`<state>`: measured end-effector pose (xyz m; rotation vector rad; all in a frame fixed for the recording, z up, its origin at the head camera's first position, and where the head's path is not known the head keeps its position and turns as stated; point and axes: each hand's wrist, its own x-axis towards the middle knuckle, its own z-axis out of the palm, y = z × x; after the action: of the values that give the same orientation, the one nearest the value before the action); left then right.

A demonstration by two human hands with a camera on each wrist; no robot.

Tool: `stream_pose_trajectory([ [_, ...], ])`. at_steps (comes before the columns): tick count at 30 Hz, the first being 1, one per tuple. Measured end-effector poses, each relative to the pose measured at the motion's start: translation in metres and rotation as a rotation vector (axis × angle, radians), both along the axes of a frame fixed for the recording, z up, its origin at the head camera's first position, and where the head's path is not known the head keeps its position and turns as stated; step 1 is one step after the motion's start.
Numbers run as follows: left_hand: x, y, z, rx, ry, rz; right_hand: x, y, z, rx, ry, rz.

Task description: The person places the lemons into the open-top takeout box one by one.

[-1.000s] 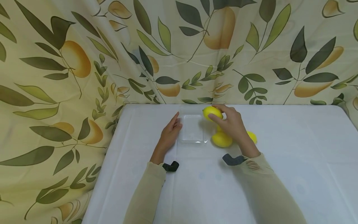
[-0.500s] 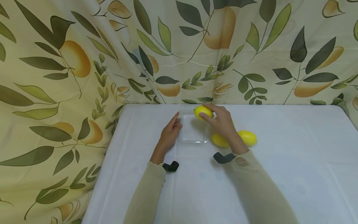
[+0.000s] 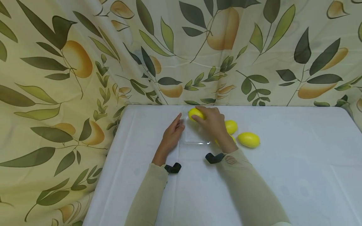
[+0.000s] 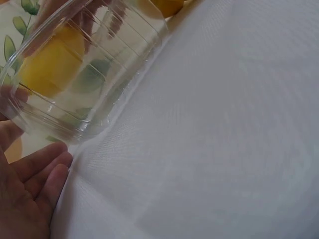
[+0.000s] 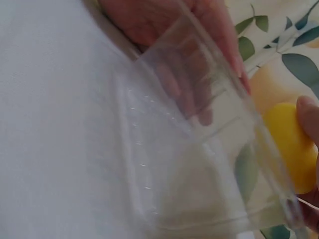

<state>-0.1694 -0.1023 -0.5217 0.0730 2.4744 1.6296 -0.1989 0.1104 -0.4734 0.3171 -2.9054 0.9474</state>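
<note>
A yellow lemon (image 3: 194, 113) is pinched between the thumb and fingers of my right hand (image 3: 214, 123), held over the back part of a clear plastic container (image 3: 195, 138). In the right wrist view this lemon (image 5: 286, 144) shows just beyond the container's rim, with the thumb on it. My left hand (image 3: 171, 134) rests along the container's left side, its fingers fairly straight. The left wrist view shows those fingers (image 4: 42, 162) at the base of the transparent wall, and the lemon (image 4: 52, 64) seen through the plastic.
Right of the container lie more lemons: one behind the right wrist (image 3: 231, 126), one farther right (image 3: 249, 139), and one mostly hidden under that wrist. A white cloth (image 3: 297, 175) covers the table. Fruit-patterned curtain (image 3: 254, 56) hangs at the back and left.
My right hand has carried the lemon leftward, from the container's right edge to over it. More of the lemons on the table now shows. The left hand has stayed in place.
</note>
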Motion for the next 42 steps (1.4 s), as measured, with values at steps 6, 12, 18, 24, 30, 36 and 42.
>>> stream_pose_trajectory([
  [6, 0.001, -0.002, 0.0, 0.002, 0.028, -0.008, -0.001, -0.011, -0.007, 0.077, 0.023, 0.009],
  [12, 0.002, -0.003, 0.0, 0.006, 0.033, -0.011, -0.001, -0.018, -0.011, 0.101, 0.019, 0.013],
  [18, 0.003, -0.004, -0.001, 0.001, 0.014, -0.004, 0.002, -0.022, -0.019, 0.133, 0.024, 0.027],
  [24, 0.003, -0.004, -0.002, 0.008, 0.003, -0.005, 0.005, -0.024, -0.02, 0.163, 0.012, 0.025],
  [30, 0.004, -0.004, -0.003, -0.002, 0.011, -0.003, 0.006, -0.025, -0.019, 0.207, 0.022, 0.019],
  [36, 0.004, -0.003, -0.002, -0.017, 0.018, -0.004, 0.006, -0.024, -0.018, 0.247, 0.049, 0.024],
  [42, 0.002, -0.001, -0.001, -0.023, 0.052, -0.018, 0.005, -0.022, -0.017, 0.267, 0.088, 0.003],
])
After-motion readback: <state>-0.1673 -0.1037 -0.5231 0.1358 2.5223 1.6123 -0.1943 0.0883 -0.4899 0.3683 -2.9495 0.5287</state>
